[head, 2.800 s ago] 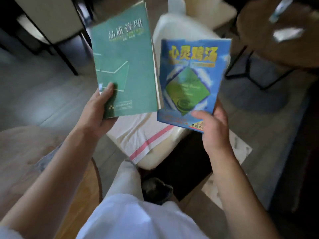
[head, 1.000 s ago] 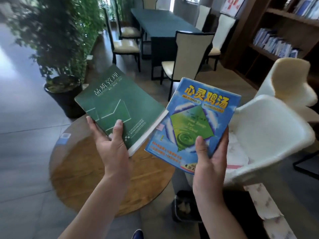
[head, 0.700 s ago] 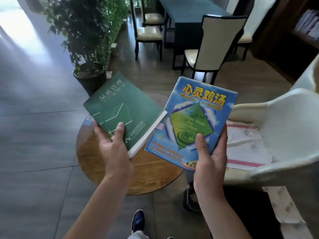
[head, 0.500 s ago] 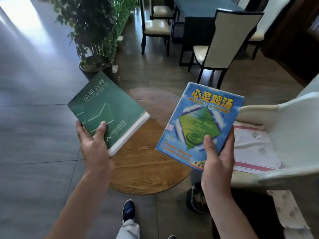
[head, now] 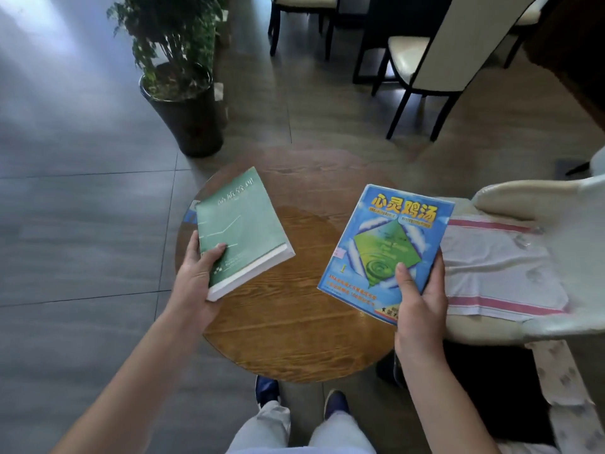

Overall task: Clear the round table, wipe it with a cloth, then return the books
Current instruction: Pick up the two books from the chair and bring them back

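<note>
Partly hidden round table (head: 294, 329) beneath green book (head: 242, 224), blue book (head: 386, 250).

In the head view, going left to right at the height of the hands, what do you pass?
Left hand → green book → bare wood of the round table → blue book → right hand → white cloth with pink stripes on the white chair.

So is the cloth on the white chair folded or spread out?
Spread out: the white cloth with pink stripes lies flat across the chair seat, slightly wrinkled.
</note>
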